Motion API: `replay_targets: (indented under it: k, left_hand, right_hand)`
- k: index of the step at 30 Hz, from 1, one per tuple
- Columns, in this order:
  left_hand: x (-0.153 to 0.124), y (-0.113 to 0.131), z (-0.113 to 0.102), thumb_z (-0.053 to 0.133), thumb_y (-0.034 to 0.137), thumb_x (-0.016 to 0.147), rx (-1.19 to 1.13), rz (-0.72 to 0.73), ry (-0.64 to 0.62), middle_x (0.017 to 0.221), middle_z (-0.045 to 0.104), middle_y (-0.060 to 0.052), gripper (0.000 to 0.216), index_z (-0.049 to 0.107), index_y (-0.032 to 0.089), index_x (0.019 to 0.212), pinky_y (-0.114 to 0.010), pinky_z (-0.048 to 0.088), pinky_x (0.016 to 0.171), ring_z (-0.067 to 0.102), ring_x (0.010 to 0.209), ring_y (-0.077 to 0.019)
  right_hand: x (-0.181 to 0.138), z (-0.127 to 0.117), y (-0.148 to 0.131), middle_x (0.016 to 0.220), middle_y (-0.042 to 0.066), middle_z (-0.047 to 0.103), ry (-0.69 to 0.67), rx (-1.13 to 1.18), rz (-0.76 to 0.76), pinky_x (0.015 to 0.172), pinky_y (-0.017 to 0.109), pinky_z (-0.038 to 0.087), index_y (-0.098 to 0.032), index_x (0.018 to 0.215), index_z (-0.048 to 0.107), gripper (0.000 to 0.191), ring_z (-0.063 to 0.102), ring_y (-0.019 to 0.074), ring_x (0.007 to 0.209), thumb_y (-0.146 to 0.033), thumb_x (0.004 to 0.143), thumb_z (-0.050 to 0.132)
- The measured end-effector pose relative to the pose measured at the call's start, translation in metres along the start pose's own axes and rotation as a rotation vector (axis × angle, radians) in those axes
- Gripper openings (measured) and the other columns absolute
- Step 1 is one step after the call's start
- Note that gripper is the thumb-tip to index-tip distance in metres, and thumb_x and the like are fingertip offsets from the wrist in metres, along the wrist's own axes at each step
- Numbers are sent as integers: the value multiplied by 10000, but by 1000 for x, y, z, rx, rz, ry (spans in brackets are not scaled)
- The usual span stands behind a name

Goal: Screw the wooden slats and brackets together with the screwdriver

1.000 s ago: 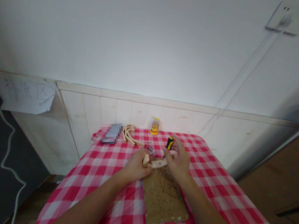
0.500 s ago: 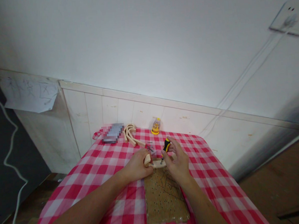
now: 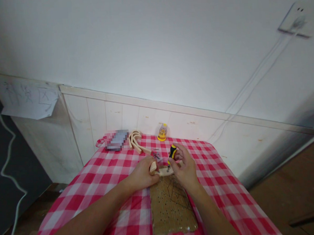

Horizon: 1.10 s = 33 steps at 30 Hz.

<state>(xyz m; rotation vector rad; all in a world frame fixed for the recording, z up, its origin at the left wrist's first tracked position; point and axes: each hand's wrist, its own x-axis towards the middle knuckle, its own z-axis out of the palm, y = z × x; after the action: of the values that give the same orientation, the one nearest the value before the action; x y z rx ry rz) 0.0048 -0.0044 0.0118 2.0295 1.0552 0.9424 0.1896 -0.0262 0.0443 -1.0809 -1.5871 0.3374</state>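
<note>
My right hand [image 3: 185, 167] grips a black and yellow screwdriver [image 3: 172, 151], its tip pointing down at a screw in a pale wooden piece [image 3: 163, 172]. That piece lies across the far end of a brown cardboard slab [image 3: 172, 208] dotted with holes and marked with dark lines. My left hand [image 3: 144, 172] is closed around the wooden piece's left end, which curves up between thumb and fingers. Just beyond the hands, several small screws [image 3: 156, 155] lie on what looks like a clear bag. The right end of the wood is partly hidden by my right hand.
Several curved wooden strips [image 3: 135, 141] lie at the table's back, beside a pixelated flat object [image 3: 118, 140]. A yellow-based clear container [image 3: 162, 132] stands near the wall. A checkered red and white cloth [image 3: 111, 197] covers the table. Cables run down from a wall socket [image 3: 296, 20].
The whole view has shifted slightly. Both hands keep their hold, and the screwdriver stays on the wooden piece with little visible difference.
</note>
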Motion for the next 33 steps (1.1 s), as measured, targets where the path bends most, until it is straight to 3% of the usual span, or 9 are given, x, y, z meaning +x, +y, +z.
replay_targets:
  k: [5, 16, 26, 33]
  left_hand:
    - [0, -1, 0, 602, 114, 609, 11, -6, 10, 756, 542, 23, 174, 515, 192, 737, -244, 344, 612, 499, 668, -142]
    - [0, -1, 0, 600, 105, 605, -1, 14, 2, 749, 532, 30, 175, 532, 189, 743, -239, 351, 616, 499, 675, -137]
    - [0, 0, 0, 588, 95, 602, -32, 17, 6, 746, 535, 27, 182, 501, 192, 729, -244, 347, 603, 493, 668, -137]
    - [1, 0, 0, 586, 99, 598, -4, 0, 2, 734, 532, 21, 177, 497, 195, 718, -255, 335, 603, 493, 665, -146]
  right_hand:
    - [0, 1, 2, 870, 22, 661, 19, -7, 45, 546, 252, 533, -239, 1274, 585, 470, 620, 172, 692, -213, 813, 676]
    - [0, 4, 3, 801, -33, 575, 69, -23, -4, 578, 244, 498, -240, 1193, 566, 421, 557, 136, 636, -198, 797, 703]
    - [-3, -3, 5, 1054, 66, 713, 1, -214, -155, 782, 351, 580, -241, 1312, 579, 433, 685, 203, 841, -216, 883, 624]
    - [-3, -3, 0, 925, 35, 725, -25, -188, -98, 681, 301, 581, -239, 1364, 550, 496, 695, 189, 756, -183, 874, 604]
